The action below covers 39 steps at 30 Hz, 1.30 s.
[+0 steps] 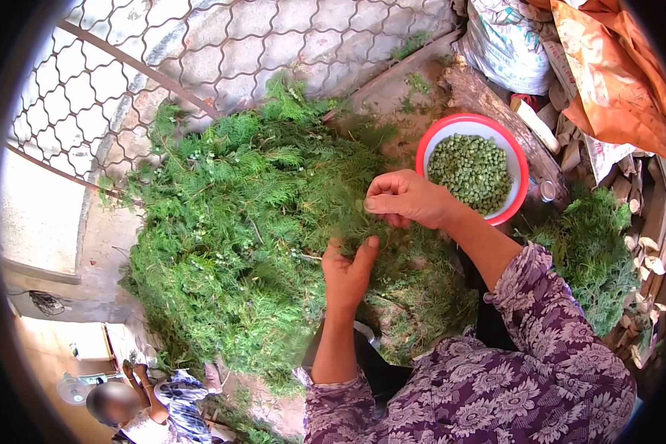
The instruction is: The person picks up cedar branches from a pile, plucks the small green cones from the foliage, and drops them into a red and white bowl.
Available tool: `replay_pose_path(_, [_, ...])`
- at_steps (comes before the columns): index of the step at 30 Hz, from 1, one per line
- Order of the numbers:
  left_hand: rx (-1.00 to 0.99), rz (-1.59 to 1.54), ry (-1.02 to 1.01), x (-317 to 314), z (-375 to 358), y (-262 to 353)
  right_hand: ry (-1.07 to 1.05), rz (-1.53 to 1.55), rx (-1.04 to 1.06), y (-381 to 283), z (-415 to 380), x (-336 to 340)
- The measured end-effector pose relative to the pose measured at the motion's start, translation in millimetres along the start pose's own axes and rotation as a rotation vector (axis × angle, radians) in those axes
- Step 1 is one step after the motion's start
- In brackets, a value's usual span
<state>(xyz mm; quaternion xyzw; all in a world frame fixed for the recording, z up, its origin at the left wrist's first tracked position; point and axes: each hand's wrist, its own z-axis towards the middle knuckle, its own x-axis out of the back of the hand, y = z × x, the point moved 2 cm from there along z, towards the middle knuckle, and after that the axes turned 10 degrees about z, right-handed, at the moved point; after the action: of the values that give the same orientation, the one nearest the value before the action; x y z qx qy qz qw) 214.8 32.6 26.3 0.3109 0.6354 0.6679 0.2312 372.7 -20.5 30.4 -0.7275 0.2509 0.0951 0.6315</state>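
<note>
A large heap of green conifer cuttings [237, 200] lies in front of me. Over its near right side, my left hand [347, 275] is closed around a leafy conifer sprig [345, 222], thumb pointing up. Just above and to the right, my right hand [411, 200] is pinched, thumb against fingertips, beside the sprig. What sits in that pinch, if anything, is too small to make out. Close behind the right hand stands a red-rimmed white basin [524, 166] holding many small round green cones [470, 172].
Wire mesh [229, 44] runs along the far side. Sacks, one white [507, 44] and one orange [614, 66], stand at the upper right near a log [496, 103]. More cuttings [596, 259] and split wood [647, 259] lie right. Another person [152, 414] sits lower left.
</note>
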Motion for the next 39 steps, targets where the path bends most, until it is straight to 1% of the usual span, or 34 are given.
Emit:
replay_pose_path(1, [-0.037,0.021,0.038,0,0,1,0.002,-0.006,0.001,0,0,-1])
replay_pose_path(5, [-0.005,0.045,0.052,3,0,-3,-0.014,0.005,-0.006,1,0,-2])
replay_pose_path(8, [0.017,0.008,0.056,3,1,-5,-0.063,-0.038,-0.008,7,2,-4])
replay_pose_path(10, [-0.006,-0.040,0.082,2,1,-5,-0.050,-0.083,0.051,8,2,-7])
replay_pose_path(14, [-0.021,0.011,0.081,2,1,4,-0.090,-0.131,0.048,10,3,-9])
replay_pose_path(16, [0.041,-0.060,0.170,3,1,2,-0.101,-0.207,0.039,9,1,-12])
replay_pose_path(17, [0.042,-0.060,0.171,4,2,2,-0.102,-0.207,0.038,9,1,-12])
replay_pose_path(19, [0.042,-0.079,0.135,6,2,2,-0.117,-0.384,0.095,8,1,-14])
replay_pose_path(23, [0.064,-0.102,0.099,9,1,3,-0.146,-0.423,0.133,10,3,-15])
replay_pose_path(25, [0.198,-0.292,0.065,12,0,-1,-0.220,-0.182,-0.013,11,0,-17])
replay_pose_path(26, [0.198,-0.292,0.065,12,0,1,-0.219,-0.182,-0.013,11,-1,-17])
replay_pose_path(28, [0.271,-0.408,0.086,13,-2,5,-0.227,0.024,-0.100,14,-3,-18])
replay_pose_path(29, [0.271,-0.408,0.086,14,-2,5,-0.227,0.024,-0.100,13,-3,-17])
replay_pose_path(31, [0.279,-0.483,0.031,18,-3,3,-0.315,0.330,-0.135,11,-5,-17])
replay_pose_path(32, [0.279,-0.483,0.033,19,-2,1,-0.317,0.330,-0.136,8,-7,-17])
replay_pose_path(34, [0.214,-0.415,0.114,22,1,0,-0.342,0.478,-0.078,0,-10,-17])
replay_pose_path(35, [0.214,-0.415,0.115,22,2,1,-0.343,0.477,-0.078,-1,-10,-15])
replay_pose_path(37, [0.185,-0.382,0.172,24,3,4,-0.239,0.370,-0.016,-3,-9,-10])
replay_pose_path(38, [0.184,-0.383,0.173,23,3,4,-0.240,0.368,-0.016,-3,-7,-11])
replay_pose_path(39, [0.178,-0.277,0.176,22,2,4,-0.166,0.263,-0.042,-1,-5,-11])
